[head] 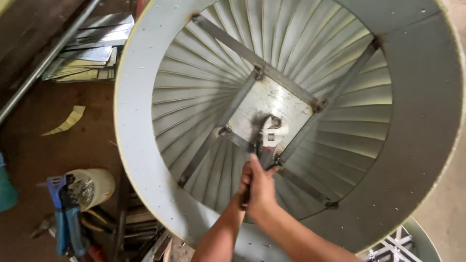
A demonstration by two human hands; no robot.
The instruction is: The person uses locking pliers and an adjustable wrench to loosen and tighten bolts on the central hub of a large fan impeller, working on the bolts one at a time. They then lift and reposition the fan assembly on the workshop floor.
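**Adjustable wrench at the hub of a sheet-metal fan drum**

We see the large fan drum [417, 121], stiff but thin-walled, its square hub plate [272, 104] at centre. On the bolt [275, 122] sits the adjustable wrench [267, 138]: heavy, rigid, best held low on the handle. Both our left hand [245, 182] and right hand [262, 187] are clenched around that handle.

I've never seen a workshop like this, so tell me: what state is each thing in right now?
Adjustable wrench: jaws set on the nut at the hub plate.
Left hand: closed on the wrench handle.
Right hand: closed on the handle too.
Fan drum: open side up, blades showing.
Blue riveter: lying unused.
Jar of fasteners: open, on its side.
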